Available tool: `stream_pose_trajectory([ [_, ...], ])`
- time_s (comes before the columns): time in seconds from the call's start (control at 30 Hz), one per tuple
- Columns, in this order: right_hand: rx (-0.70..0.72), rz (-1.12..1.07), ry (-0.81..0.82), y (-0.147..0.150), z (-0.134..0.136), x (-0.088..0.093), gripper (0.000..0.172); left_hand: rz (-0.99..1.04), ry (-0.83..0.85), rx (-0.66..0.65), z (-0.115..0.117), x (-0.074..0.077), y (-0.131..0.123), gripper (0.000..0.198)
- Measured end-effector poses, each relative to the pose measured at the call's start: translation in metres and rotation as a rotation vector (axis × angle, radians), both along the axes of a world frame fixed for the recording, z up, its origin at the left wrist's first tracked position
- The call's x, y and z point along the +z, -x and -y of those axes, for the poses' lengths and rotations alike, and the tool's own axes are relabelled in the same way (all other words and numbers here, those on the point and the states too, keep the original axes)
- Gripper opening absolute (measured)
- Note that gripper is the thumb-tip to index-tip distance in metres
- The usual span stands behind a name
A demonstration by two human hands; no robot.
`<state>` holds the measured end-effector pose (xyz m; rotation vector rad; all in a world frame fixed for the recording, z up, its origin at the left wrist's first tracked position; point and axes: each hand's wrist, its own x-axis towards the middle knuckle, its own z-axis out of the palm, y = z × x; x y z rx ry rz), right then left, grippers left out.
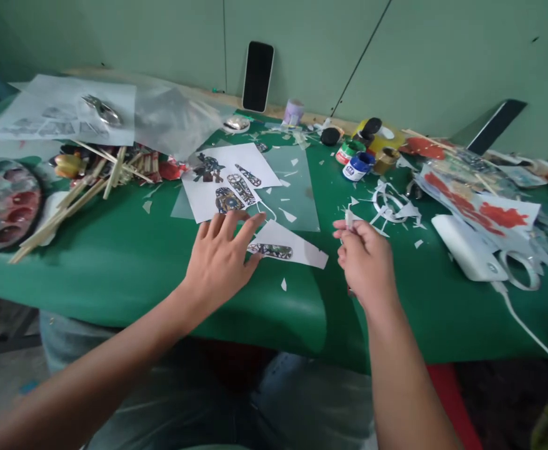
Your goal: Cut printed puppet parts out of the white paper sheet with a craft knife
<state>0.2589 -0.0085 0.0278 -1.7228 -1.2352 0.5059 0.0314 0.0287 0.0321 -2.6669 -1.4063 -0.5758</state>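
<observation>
My left hand (220,256) lies palm down with its fingers spread, fingertips at the lower edge of a white printed sheet (264,165). Several dark, patterned shapes are printed on that sheet. By the left thumb lies a cut paper strip (302,245) bearing one long patterned shape. My right hand (365,256) is closed in a pinch to the right of this strip, above the green table. A small whitish piece (348,217) sticks up from its fingers; its kind is unclear. Under the printed sheet is a translucent sheet (304,187).
White paper scraps (393,206) lie right of centre. Paint jars (358,166) stand behind them. A white device (468,247) with a cable sits at right. Wooden sticks (67,212) and a paint palette (9,203) are at left. A phone (258,76) leans against the wall.
</observation>
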Motion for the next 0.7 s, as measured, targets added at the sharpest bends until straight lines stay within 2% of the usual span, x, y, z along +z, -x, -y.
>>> stream_pose_trajectory([
  [0.07, 0.103, 0.192, 0.068, 0.006, -0.003, 0.002, 0.03, 0.006, -0.095, -0.038, 0.01, -0.005, -0.001, 0.043],
  [0.17, 0.282, 0.386, 0.104, 0.019, -0.007, 0.005, 0.035, 0.004, -0.048, -0.294, 0.031, -0.018, -0.002, 0.034],
  [0.2, 0.334, 0.444, 0.101, 0.022, -0.008, 0.006, 0.034, -0.004, -0.033, -0.327, 0.037, -0.023, -0.002, 0.035],
  [0.33, 0.515, 0.687, 0.034, 0.029, -0.013, 0.004, 0.029, 0.0, -0.006, -0.331, 0.053, -0.039, 0.0, 0.042],
  [0.47, 0.664, 0.884, -0.068, 0.032, -0.017, 0.001, 0.027, 0.076, -0.014, -0.318, 0.056, -0.047, 0.001, 0.042],
  [0.7, 0.701, 0.966, -0.128, 0.037, -0.017, 0.001, 0.024, 0.088, -0.006, -0.296, 0.056, -0.052, 0.001, 0.048],
])
